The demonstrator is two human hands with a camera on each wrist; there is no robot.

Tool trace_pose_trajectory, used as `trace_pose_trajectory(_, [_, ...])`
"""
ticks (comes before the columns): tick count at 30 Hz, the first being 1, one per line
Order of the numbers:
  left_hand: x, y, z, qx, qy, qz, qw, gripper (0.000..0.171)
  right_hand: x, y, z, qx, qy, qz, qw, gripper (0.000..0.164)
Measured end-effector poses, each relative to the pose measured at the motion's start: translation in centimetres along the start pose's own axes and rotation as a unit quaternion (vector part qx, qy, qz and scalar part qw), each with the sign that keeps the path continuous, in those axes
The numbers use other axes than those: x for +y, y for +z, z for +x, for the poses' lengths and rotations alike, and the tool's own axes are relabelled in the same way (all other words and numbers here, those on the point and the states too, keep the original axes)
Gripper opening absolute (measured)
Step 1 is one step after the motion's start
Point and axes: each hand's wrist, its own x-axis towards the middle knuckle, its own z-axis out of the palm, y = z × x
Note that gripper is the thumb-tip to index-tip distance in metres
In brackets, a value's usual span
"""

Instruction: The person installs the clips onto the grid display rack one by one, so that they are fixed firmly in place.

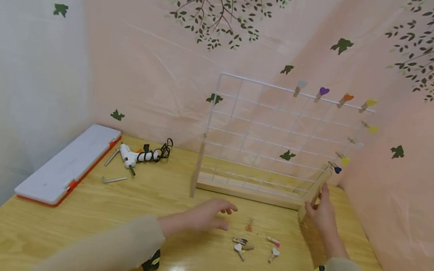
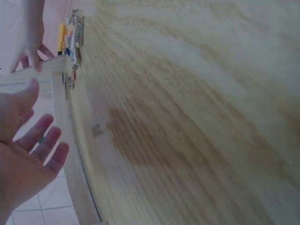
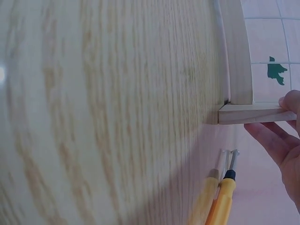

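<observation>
A white wire grid rack (image 1: 261, 135) stands in a wooden frame (image 1: 248, 192) toward the back of the table. My right hand (image 1: 322, 216) pinches the frame's right wooden side post (image 3: 258, 114) between thumb and fingers. Over the table in front of the rack hangs my left hand (image 1: 204, 216), fingers loosely spread and holding nothing. Several heart clothespins are clipped on the grid's top and right edges, among them a purple one (image 1: 324, 92) and a dark blue one (image 1: 337, 170). More small clothespins, one with a white heart (image 1: 239, 249), lie loose between my hands.
At the left lies a white case (image 1: 71, 164) with an orange edge. Beside it are a white glue gun (image 1: 128, 155) with a black cord and a hex key (image 1: 113, 180). A yellow-handled screwdriver (image 3: 224, 199) shows beyond the post. A printed curtain (image 1: 158, 74) hangs behind the table.
</observation>
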Motion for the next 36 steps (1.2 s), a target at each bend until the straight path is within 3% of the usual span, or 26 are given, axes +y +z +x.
trace_pose_trajectory(6, [0.3, 1.7, 1.4, -0.085, 0.059, 0.023, 0.9943, 0.044, 0.0, 0.0, -0.1, 0.002, 0.006, -0.008, 1.000, 0.082])
trace_pose_trajectory(11, [0.6, 2.8, 2.5, -0.110, 0.102, 0.043, 0.9877, 0.035, 0.1, 0.0, -0.1, 0.004, 0.004, -0.005, 1.000, 0.081])
trace_pose_trajectory(16, [0.9, 3.5, 3.4, -0.131, 0.123, 0.064, 0.9815, 0.029, 0.4, -0.3, -0.2, -0.008, 0.012, 0.026, 1.000, 0.080])
trace_pose_trajectory(22, [0.9, 3.5, 3.5, -0.137, 0.121, 0.077, 0.9801, 0.019, 0.3, -0.9, 0.4, -0.017, 0.022, 0.075, 0.997, 0.075])
trace_pose_trajectory(27, [0.6, 3.5, 3.4, -0.134, 0.109, 0.073, 0.9824, 0.009, -0.5, -1.9, 1.6, -0.031, 0.036, 0.180, 0.983, 0.071])
trace_pose_trajectory(31, [0.5, 3.1, 2.9, -0.133, 0.092, 0.036, 0.9861, 0.006, -0.5, -2.5, 2.0, -0.065, 0.047, 0.244, 0.967, 0.065])
trace_pose_trajectory(36, [0.0, 1.9, 2.0, -0.115, 0.063, -0.011, 0.9912, 0.004, 0.0, -2.7, 2.4, -0.086, 0.029, 0.266, 0.960, 0.062])
